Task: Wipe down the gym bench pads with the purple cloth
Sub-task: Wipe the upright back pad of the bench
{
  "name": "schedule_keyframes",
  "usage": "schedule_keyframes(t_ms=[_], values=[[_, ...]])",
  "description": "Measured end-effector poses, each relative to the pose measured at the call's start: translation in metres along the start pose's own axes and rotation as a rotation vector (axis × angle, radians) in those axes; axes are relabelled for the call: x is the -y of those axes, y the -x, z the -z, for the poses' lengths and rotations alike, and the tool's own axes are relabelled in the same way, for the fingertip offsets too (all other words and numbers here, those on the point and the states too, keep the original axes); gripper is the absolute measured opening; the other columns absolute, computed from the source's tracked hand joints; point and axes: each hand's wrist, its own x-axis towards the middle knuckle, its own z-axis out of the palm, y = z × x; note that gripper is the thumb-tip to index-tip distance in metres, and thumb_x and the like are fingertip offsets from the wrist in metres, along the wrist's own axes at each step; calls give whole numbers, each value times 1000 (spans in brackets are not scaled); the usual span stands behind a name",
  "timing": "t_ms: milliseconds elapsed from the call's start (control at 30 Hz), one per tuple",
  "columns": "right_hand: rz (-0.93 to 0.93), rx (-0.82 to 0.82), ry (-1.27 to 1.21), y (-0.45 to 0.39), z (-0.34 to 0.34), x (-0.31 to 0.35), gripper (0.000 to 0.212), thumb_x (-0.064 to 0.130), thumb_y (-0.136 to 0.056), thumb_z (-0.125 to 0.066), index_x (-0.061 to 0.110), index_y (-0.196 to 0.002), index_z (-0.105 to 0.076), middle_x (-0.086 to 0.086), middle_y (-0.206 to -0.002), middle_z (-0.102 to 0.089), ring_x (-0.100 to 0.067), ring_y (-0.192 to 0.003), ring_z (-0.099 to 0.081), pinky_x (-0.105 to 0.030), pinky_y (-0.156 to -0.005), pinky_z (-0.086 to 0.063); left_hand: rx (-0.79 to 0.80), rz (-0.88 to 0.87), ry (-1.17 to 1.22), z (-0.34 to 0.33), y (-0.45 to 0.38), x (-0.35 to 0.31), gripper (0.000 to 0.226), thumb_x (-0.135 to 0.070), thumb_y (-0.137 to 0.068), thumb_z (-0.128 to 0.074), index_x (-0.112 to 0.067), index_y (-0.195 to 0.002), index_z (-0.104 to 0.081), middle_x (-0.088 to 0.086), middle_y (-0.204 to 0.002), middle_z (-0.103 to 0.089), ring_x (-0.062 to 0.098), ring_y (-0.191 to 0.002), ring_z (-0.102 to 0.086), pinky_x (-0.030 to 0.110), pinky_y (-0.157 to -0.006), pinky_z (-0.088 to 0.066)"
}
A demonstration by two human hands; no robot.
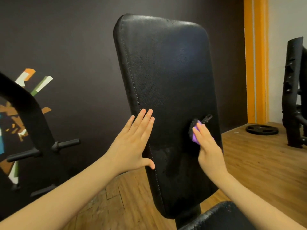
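Black seat pad (pixel 221 214) lies nearest. Above it, left hand (pixel 132 143) braces the upright back pad (pixel 166 97), fingers straight. Right hand (pixel 209 146) presses the purple cloth (pixel 196 132) flat, apparently. Beyond, a weight plate (pixel 261 129).

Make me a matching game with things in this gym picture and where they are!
Things:
1. purple cloth
2. left hand
3. weight plate
4. seat pad

Places:
A. lying on the wooden floor
B. flat on the back pad's left edge
C. under the right hand
D. bottom of the picture, below the back pad

Pairs: 1-C, 2-B, 3-A, 4-D
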Motion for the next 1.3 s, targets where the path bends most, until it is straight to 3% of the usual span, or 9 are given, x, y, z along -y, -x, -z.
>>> schedule_keyframes(t_ms=[133, 300, 500, 600, 700, 800, 933, 1167, 1300], values=[[434, 152, 56, -10, -27, 67, 53, 9, -80, -48, 8, -133, -43, -3, -143, -30, -16, -137, -21, -35, -112, -17, -53, 60, 73, -14, 14, -5, 130, -88, -63, -41, -1, -149, 2, 18, -157, 8, 32, -145, 6, 50, -111, -18], [459, 181, 56, 26, -49, 53, 58, 12, -84, -48, 12, -139, -28, -4, -144, -31, -13, -142, -13, -32, -117, -9, -80, 38, 161, -26, 14, -4, 132, -86, -62, -43, -6, -149, 15, 10, -156, 25, 25, -145, 16, 45, -117, -1], [643, 222, 196, 31, -40, 47, 56, 8, -80, -40, 14, -136, -33, -3, -143, -34, -16, -137, -21, -35, -115, -16, -103, 87, 105, -18, 13, -14, 122, -73, -63, -54, 2, -146, -5, 19, -155, 1, 30, -145, 10, 55, -107, -14], [746, 259, 230, 23, -32, 21, 70, -5, -67, -49, 12, -134, -36, -4, -142, -33, -20, -135, -26, -34, -115, -10, -51, 121, 53, -15, 15, -17, 138, -76, -48, -65, 5, -144, -9, 26, -152, -6, 35, -142, -7, 53, -106, -20], [631, 241, 273, 16, -14, -25, 82, -20, -54, -60, 5, -131, -45, -9, -137, -40, -25, -129, -37, -36, -113, -18, 44, 133, 54, -6, 12, -24, 153, -80, -45, -68, 2, -145, 14, 27, -151, 19, 42, -141, 12, 48, -110, -7], [223, 154, 294, 14, 11, -76, 81, -27, -53, -68, 2, -126, -48, -10, -133, -43, -28, -125, -44, -37, -110, -30, 130, 179, 170, -8, 13, -28, 143, -78, -62, -61, -6, -124, 46, 15, -128, 56, 32, -125, 44, 41, -106, 19], [-133, 78, 295, 11, 29, -86, 70, -19, -71, -64, 6, -132, -44, -4, -138, -38, -31, -128, -44, -39, -105, -29, 47, 170, 83, -11, 14, -27, 152, -80, -40, -71, 4, -145, 1, 25, -151, 11, 41, -140, -1, 51, -108, -13], [520, 113, 84, 1, -5, 48, 51, -2, -81, -38, 7, -130, -46, -8, -140, -40, -21, -135, -28, -28, -116, -17, 46, 135, 109, -8, 16, -26, 156, -76, -31, -77, 4, -143, -3, 28, -150, -4, 43, -140, -8, 52, -105, -22], [491, 207, 51, 23, -42, 63, 55, 4, -83, -41, 8, -137, -37, -6, -145, -33, -18, -138, -22, -39, -112, -21, 65, 103, 128, -8, 19, -20, 157, -68, -31, -83, -1, -145, 1, 19, -154, 5, 32, -144, 10, 52, -107, -17]])
